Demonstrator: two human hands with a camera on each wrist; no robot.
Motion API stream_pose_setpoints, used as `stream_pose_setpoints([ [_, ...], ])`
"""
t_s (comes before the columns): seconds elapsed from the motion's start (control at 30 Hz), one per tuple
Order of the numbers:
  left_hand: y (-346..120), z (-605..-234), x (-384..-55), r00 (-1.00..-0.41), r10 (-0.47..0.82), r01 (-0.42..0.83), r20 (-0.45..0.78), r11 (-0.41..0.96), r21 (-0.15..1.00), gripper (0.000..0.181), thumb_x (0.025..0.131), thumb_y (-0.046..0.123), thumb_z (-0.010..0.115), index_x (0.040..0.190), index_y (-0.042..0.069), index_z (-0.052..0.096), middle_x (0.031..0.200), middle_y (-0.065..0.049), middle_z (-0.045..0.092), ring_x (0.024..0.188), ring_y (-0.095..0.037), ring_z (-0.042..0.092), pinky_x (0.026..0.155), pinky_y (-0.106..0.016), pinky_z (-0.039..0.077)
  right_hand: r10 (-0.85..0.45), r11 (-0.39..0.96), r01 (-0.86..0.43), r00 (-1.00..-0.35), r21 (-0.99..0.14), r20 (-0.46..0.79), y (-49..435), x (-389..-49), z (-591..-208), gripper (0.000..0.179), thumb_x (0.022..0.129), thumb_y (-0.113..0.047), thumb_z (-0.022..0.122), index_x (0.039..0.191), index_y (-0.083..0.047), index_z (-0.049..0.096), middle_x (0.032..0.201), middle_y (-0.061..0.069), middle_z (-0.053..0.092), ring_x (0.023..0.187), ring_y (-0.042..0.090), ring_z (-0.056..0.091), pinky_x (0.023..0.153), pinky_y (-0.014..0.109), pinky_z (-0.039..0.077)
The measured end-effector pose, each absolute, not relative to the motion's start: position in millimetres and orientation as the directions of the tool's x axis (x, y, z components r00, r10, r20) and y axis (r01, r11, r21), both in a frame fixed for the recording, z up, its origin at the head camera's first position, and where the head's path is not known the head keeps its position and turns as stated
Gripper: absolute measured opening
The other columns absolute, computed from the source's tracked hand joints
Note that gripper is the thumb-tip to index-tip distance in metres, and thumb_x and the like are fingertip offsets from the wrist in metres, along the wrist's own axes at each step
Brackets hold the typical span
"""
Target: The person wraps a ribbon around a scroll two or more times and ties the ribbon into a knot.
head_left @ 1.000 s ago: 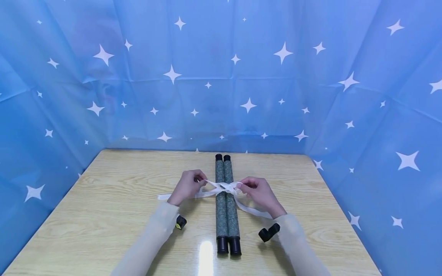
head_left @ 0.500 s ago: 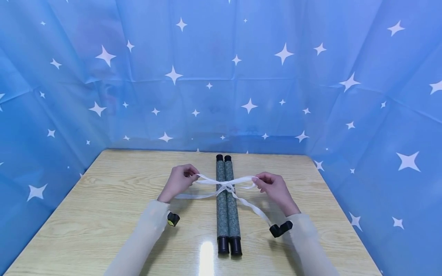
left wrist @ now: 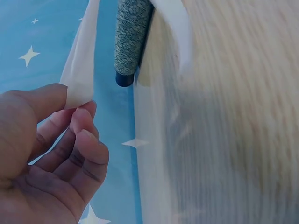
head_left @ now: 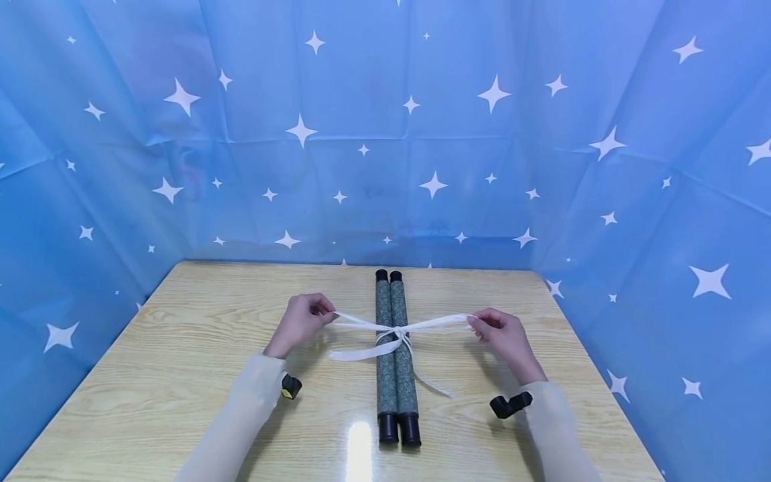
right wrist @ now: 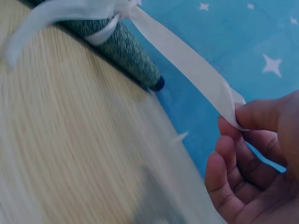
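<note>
Two green patterned scrolls (head_left: 386, 375) with black end knobs lie side by side on the table, pointing away from me. A white ribbon (head_left: 434, 324) is knotted over their middle, with a loop stretched out to each side. My left hand (head_left: 301, 321) pinches the left loop between thumb and fingers; the left wrist view shows the folded ribbon (left wrist: 81, 70) in that grip. On the other side my right hand (head_left: 502, 338) pinches the right loop (right wrist: 187, 60). One loose ribbon tail (head_left: 355, 355) reaches left, and a thinner one trails toward the lower right.
The wood-grained table (head_left: 150, 388) extends around the scrolls, with a bright light reflection near its front. Behind and at both sides hangs a blue curtain (head_left: 373, 167) with white stars. A black wrist camera (head_left: 510, 405) sits on the right sleeve, another on the left.
Both hands have moved apart, drawing the two loops outward to left and right. The knot has become smaller, and the loose tails have shortened toward it. The scrolls have stayed in place.
</note>
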State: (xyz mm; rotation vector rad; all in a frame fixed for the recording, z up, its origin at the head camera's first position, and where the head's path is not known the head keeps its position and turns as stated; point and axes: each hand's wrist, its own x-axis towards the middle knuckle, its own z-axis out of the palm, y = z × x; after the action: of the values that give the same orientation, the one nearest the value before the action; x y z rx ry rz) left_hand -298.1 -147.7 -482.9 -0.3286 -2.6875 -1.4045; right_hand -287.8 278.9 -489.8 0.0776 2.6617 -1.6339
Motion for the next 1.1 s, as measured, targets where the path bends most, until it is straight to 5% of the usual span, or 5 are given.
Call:
stream_pose_setpoints([
  [0.67, -157.8, -498.5, -298.7, -0.980, 0.174, 0.177, 0.094, 0.560, 0.809, 0.010, 0.091, 0.015, 0.079, 0.084, 0.012, 0.072, 0.078, -0.003, 0.068, 0.066, -0.016, 0.060, 0.054, -0.024, 0.048, 0.101, 0.479, 0.178, -0.984, -0.860, -0.147, 305.2, -287.2, -512.6, 0.039, 0.095, -0.042, 0.073, 0.114, -0.008, 0.073, 0.082, 0.000, 0.064, 0.069, 0.014, 0.054, 0.056, 0.027, 0.045],
  [1.1, -162.7, -498.6, -299.6, -0.976, 0.208, 0.169, 0.063, 0.546, 0.820, 0.012, 0.091, 0.016, 0.079, 0.082, 0.013, 0.072, 0.076, -0.005, 0.068, 0.060, -0.018, 0.060, 0.050, -0.027, 0.048, 0.107, 0.481, 0.174, -0.984, -0.860, -0.139, 312.3, -283.8, -513.5, 0.027, 0.096, -0.029, 0.073, 0.109, -0.006, 0.074, 0.077, -0.003, 0.065, 0.068, 0.012, 0.055, 0.056, 0.025, 0.045],
])
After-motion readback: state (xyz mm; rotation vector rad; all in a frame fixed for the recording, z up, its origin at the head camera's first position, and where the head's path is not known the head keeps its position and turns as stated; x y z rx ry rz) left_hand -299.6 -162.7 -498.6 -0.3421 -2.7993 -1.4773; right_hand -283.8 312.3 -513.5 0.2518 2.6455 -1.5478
